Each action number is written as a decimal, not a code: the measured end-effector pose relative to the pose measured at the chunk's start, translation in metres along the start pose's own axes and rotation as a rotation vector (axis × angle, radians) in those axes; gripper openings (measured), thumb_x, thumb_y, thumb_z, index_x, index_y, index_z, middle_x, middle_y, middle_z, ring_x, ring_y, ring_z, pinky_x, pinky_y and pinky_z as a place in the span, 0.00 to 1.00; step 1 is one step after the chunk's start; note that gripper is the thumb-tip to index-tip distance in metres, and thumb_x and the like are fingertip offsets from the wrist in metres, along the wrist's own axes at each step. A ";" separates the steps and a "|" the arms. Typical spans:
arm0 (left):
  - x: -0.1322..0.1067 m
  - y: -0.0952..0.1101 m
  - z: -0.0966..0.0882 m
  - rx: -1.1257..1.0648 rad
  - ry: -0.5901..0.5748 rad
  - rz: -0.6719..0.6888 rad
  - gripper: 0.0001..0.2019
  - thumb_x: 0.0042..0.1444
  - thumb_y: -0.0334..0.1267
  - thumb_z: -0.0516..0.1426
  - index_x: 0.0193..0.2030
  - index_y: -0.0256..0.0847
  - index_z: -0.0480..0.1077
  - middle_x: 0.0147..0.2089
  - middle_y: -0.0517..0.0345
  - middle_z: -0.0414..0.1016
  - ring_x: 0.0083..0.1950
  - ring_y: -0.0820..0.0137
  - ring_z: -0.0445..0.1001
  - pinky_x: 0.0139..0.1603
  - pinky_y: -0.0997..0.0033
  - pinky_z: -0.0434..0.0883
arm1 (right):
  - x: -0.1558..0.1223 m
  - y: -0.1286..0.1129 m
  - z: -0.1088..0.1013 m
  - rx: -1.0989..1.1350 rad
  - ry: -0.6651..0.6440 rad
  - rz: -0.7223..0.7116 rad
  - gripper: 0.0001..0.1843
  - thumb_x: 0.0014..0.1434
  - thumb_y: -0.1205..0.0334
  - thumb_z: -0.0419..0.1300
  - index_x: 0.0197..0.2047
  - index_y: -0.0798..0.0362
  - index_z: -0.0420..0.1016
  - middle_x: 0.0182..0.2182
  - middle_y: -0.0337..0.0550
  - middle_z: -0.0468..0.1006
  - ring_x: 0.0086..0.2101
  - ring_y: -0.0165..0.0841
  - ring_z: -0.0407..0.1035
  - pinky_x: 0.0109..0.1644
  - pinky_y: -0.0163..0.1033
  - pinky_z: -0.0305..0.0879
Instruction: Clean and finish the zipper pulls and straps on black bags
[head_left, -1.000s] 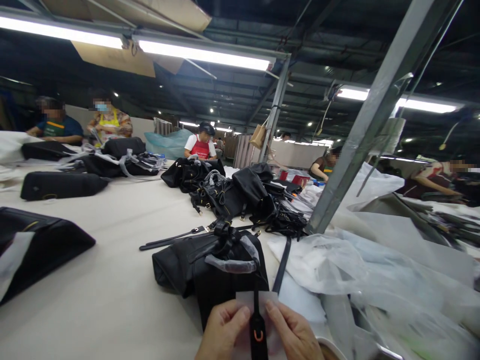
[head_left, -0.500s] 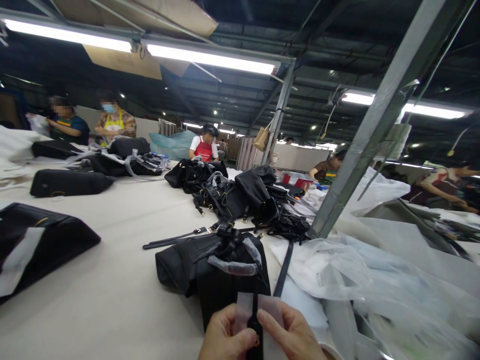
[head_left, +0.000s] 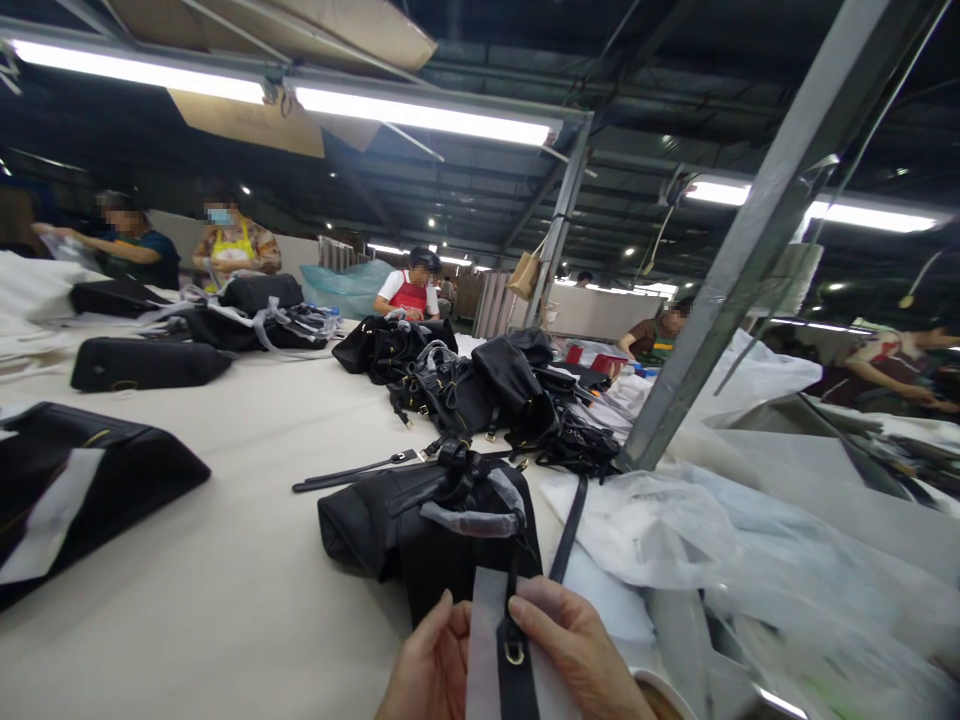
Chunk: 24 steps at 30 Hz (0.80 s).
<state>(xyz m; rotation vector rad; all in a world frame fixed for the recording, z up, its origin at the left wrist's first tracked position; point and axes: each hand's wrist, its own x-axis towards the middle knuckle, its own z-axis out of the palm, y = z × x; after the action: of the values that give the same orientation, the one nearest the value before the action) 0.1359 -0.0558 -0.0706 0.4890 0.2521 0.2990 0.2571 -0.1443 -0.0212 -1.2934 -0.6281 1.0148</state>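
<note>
At the bottom edge, my left hand (head_left: 429, 668) and my right hand (head_left: 576, 648) pinch a pale paper strip (head_left: 481, 640) from either side. A black strap tab (head_left: 514, 660) with a gold ring lies along that paper between my thumbs. The strap runs up to a black handbag (head_left: 420, 525) lying just beyond my hands, its handle wrapped in grey film. Both hands have fingers closed on the paper.
A pile of black bags (head_left: 480, 390) and loose straps lies further back. More black bags (head_left: 142, 362) rest at the left, one (head_left: 90, 480) close by. White plastic sheets (head_left: 720, 540) cover the right side beside a slanted metal post (head_left: 720, 290). Several people work at the far tables.
My hands have lifted the paper and strap tab slightly higher into view, and the gold ring shows again. The view shifted a little to the left.
</note>
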 end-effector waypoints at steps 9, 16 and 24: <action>0.010 -0.017 0.004 0.129 0.151 0.096 0.17 0.34 0.43 0.73 0.25 0.31 0.79 0.21 0.54 0.75 0.23 0.73 0.70 0.28 0.75 0.63 | -0.004 0.001 0.002 -0.007 0.054 -0.006 0.16 0.46 0.50 0.73 0.27 0.54 0.77 0.22 0.34 0.74 0.25 0.26 0.63 0.30 0.30 0.61; 0.010 -0.016 0.001 0.185 0.158 0.089 0.23 0.31 0.49 0.74 0.27 0.32 0.76 0.22 0.59 0.71 0.21 0.77 0.67 0.24 0.77 0.63 | -0.003 0.006 0.001 -0.210 0.114 -0.094 0.17 0.48 0.47 0.70 0.26 0.54 0.76 0.22 0.36 0.73 0.26 0.30 0.64 0.31 0.32 0.62; 0.011 0.008 0.027 0.623 0.103 0.126 0.19 0.38 0.50 0.68 0.27 0.37 0.71 0.19 0.64 0.70 0.19 0.76 0.66 0.21 0.78 0.61 | -0.007 0.005 -0.015 -0.313 0.089 -0.116 0.16 0.50 0.48 0.68 0.27 0.54 0.79 0.23 0.37 0.75 0.28 0.31 0.65 0.32 0.33 0.62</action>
<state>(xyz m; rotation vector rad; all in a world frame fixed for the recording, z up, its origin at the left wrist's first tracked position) 0.1527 -0.0568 -0.0454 1.1093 0.4180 0.3679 0.2653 -0.1573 -0.0284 -1.5474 -0.8068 0.7800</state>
